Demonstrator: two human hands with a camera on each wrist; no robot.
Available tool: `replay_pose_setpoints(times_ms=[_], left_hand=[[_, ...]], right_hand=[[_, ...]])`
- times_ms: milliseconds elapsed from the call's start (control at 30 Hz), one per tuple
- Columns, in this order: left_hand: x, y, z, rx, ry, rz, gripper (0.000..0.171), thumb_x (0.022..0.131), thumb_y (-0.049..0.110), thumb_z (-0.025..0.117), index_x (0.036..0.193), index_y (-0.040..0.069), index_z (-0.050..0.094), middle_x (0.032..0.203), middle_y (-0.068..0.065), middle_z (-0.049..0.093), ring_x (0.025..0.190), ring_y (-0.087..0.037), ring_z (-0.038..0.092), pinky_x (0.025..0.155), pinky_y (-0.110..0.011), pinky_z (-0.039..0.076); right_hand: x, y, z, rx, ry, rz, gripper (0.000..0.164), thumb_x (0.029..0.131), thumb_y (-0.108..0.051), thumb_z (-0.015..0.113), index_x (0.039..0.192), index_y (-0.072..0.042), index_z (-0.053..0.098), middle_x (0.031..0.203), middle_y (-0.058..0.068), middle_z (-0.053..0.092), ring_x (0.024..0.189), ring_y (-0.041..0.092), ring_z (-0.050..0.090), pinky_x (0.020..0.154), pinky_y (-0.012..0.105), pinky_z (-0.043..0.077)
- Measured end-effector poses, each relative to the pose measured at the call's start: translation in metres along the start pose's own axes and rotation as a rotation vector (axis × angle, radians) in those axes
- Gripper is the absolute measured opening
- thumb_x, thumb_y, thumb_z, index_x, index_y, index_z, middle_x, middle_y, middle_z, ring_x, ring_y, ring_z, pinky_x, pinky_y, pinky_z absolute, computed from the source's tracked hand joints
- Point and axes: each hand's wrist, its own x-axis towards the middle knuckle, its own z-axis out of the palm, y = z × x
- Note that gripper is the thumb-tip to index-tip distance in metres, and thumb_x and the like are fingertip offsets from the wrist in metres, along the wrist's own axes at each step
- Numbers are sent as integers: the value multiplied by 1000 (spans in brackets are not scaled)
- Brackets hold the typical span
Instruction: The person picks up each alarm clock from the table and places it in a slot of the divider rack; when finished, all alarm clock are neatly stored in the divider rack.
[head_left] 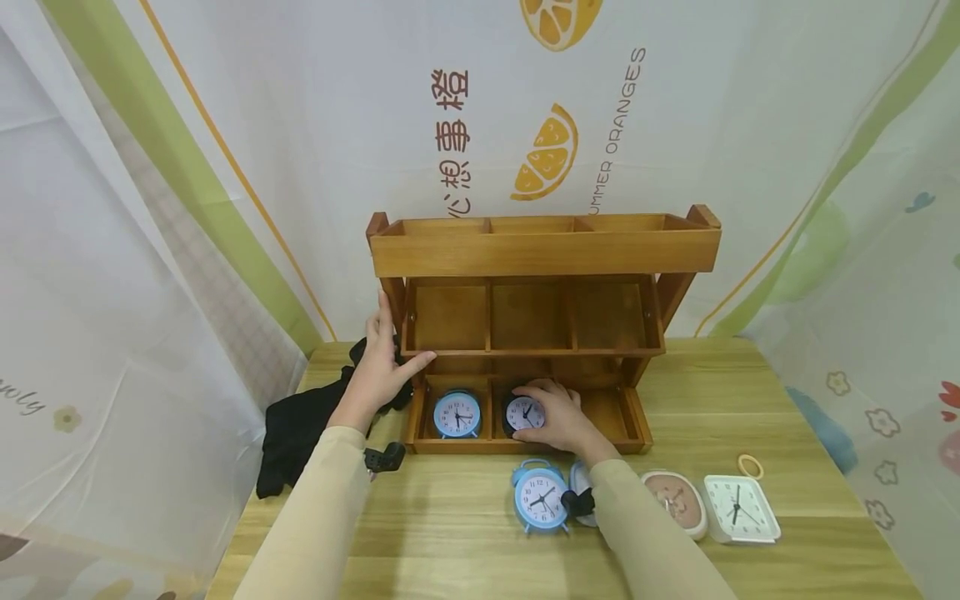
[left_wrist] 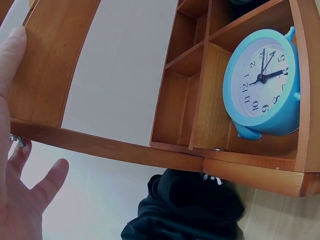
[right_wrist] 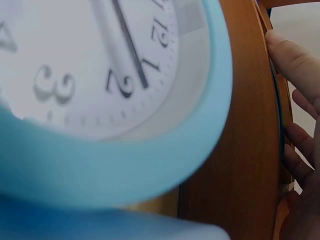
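In the bottom tier's middle compartment, my right hand (head_left: 558,417) holds a small black round alarm clock (head_left: 524,415), thumb at its lower edge and fingers over its top. My left hand (head_left: 378,371) is at the left side of the tiered wooden rack (head_left: 543,254), thumb and fingers spread, with a fingertip against the wood in the left wrist view. A blue alarm clock (head_left: 457,415) stands in the bottom left compartment. Another blue alarm clock (head_left: 542,498) stands in front of the rack and looms large in the right wrist view.
A black cloth (head_left: 300,433) lies left of the rack. At the right stand a pink-faced clock (head_left: 677,503), a square white clock (head_left: 741,508) and a yellow ring (head_left: 750,467). Another round object (head_left: 581,479) is partly hidden by the right forearm. Printed curtains surround the table.
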Motion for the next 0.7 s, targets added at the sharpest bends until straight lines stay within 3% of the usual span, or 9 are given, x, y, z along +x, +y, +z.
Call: replay_pose_setpoints(times_ms=[333,700], left_hand=[[0,0,-1,1,-8,-15,120,97,54,70,158,41,-32,169,-25,-2,135,-59,45,102,-67,48],[-1,0,1,5,-10,-3,120,97,55,69,158,39,-32,169,-25,-2,134,-59,46,100,-67,49]], right_hand=[[-26,-7,-19,-44,73,-69,76,81,-49,88,146,-20,61,149,11,51,134,39,47,105,70,29],[-92,-29,-26,-130,3,-88,92,75,-52,90,153,-20,54,147,10,53,128,37,53,100,70,32]])
